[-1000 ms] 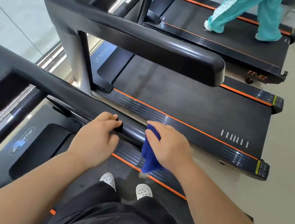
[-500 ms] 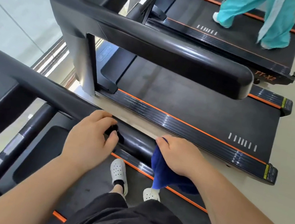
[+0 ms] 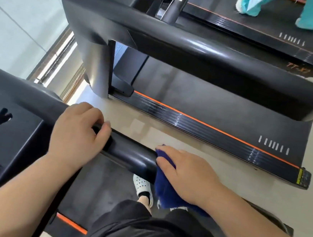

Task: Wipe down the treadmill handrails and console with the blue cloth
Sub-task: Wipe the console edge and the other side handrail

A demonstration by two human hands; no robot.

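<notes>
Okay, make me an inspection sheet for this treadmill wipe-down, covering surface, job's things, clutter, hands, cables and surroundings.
Surface: glossy black handrail of the near treadmill, running out from the matte black console.
Job's things: dark blue cloth draped over the handrail, hanging below it.
Clutter: nothing seen.
Hands: left hand grips the handrail beside the console; right hand holds the cloth against the rail.
Cables: nothing seen.
Surroundings: second black treadmill with orange stripes alongside; beyond it, a person in teal trousers on a third treadmill; pale floor between the machines.
</notes>
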